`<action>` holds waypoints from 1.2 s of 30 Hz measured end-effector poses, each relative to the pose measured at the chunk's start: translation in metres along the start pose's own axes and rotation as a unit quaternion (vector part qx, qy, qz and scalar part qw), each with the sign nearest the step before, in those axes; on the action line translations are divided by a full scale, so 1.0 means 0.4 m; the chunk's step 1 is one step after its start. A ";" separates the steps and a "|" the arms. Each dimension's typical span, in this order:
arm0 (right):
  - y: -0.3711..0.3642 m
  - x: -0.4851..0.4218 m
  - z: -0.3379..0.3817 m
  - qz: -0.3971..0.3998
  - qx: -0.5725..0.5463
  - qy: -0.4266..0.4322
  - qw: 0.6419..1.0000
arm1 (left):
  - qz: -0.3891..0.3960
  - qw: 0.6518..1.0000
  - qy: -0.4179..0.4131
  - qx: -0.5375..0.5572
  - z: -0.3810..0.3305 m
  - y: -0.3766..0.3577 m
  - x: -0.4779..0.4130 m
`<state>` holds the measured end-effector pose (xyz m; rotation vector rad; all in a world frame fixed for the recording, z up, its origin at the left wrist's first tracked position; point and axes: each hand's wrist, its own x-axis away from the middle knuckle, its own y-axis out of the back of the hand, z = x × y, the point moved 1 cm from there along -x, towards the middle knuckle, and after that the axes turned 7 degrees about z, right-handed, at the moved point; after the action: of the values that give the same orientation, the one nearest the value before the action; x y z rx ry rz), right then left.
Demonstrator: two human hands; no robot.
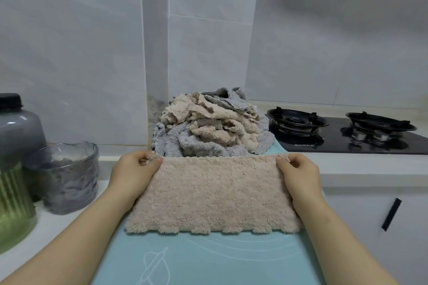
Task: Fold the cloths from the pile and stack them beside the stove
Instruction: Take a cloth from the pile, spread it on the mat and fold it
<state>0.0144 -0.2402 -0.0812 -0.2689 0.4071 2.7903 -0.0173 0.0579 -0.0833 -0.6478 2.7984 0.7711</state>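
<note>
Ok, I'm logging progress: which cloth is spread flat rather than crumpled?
The beige cloth on the blue mat, its far corners pinched by the left hand and right hand; the others lie crumpled in the pile behind it.

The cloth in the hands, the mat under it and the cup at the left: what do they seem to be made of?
The cloth looks like plush microfibre or fleece, matt, with a shaggy pile. The mat is probably silicone: smooth, pale blue, with printed white lines. The cup is glass or clear plastic: glossy, grey-tinted, see-through and rippled.
</note>
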 end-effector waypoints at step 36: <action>0.048 0.090 0.044 0.151 0.149 -0.048 0.976 | 0.343 0.826 -0.184 -0.407 -0.069 -0.087 0.141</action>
<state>-0.0278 -0.2426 -0.0681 -0.0014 0.8971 2.9601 -0.0529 -0.0039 -0.0904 0.4718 2.1989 2.0035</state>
